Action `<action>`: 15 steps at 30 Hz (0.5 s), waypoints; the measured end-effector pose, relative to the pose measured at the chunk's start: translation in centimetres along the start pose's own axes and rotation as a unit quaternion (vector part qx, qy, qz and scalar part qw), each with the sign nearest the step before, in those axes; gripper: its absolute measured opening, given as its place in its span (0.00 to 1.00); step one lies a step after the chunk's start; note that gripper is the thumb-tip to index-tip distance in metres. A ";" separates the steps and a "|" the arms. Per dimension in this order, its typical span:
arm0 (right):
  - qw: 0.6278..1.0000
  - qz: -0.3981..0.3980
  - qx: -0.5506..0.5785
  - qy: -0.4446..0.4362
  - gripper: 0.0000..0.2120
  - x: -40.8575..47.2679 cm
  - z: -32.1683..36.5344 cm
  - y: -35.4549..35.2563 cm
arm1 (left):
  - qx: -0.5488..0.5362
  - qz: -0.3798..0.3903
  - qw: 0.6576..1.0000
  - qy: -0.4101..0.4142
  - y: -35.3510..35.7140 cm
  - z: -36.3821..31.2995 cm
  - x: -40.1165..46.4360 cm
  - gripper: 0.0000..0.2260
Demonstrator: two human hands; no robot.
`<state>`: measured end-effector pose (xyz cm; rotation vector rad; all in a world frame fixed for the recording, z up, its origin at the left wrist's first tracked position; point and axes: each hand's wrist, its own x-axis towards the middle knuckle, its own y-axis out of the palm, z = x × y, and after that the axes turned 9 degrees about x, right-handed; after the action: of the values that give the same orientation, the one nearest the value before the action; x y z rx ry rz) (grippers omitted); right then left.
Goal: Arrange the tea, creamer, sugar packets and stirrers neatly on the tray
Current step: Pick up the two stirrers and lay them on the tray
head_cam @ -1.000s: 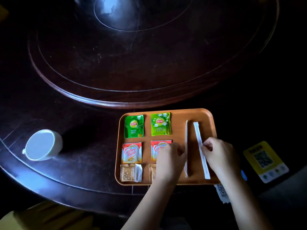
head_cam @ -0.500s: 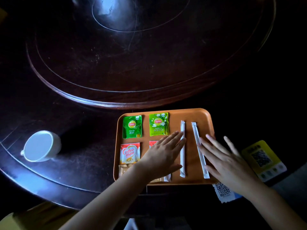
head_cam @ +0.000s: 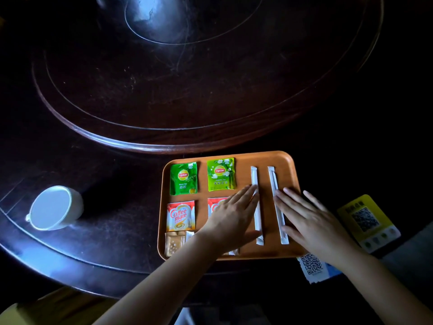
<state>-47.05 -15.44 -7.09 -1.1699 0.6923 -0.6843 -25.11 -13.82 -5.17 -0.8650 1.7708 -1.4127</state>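
The dark green tea packet [head_cam: 183, 178] at the far left of the tray [head_cam: 284, 160] bears a red-and-yellow "Lipton" badge; the small print beneath it is not legible. The light green tea packet [head_cam: 221, 174] beside it bears the same "Lipton" badge and a line of Chinese characters below. The creamer packet [head_cam: 180, 216] reads "Coffee mate" in red lettering. A yellow card [head_cam: 367, 222] on the table right of the tray carries a QR code; its heading is blurred. A white slip [head_cam: 311, 266] near the tray's right corner carries another QR code.
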 end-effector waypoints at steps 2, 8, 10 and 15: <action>1.000 -0.003 -0.005 0.007 0.31 0.4 -0.3 -0.1 | 0.020 0.000 1.000 -0.004 0.2 0.2 0.4 0.38; 1.000 0.010 0.010 0.017 0.32 0.4 0.1 -0.5 | -0.005 0.000 1.000 -0.007 0.0 0.5 0.6 0.38; 1.000 0.015 0.013 0.024 0.32 0.2 0.0 -0.5 | -0.012 -0.002 1.000 -0.009 0.0 0.5 0.6 0.38; 0.999 0.021 0.017 0.028 0.32 0.0 -0.2 -0.5 | -0.012 -0.003 1.000 -0.014 0.4 0.5 0.4 0.40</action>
<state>-47.26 -15.61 -6.69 -1.1058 0.7481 -0.6942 -24.96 -14.33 -5.67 -0.8982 1.7683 -1.3793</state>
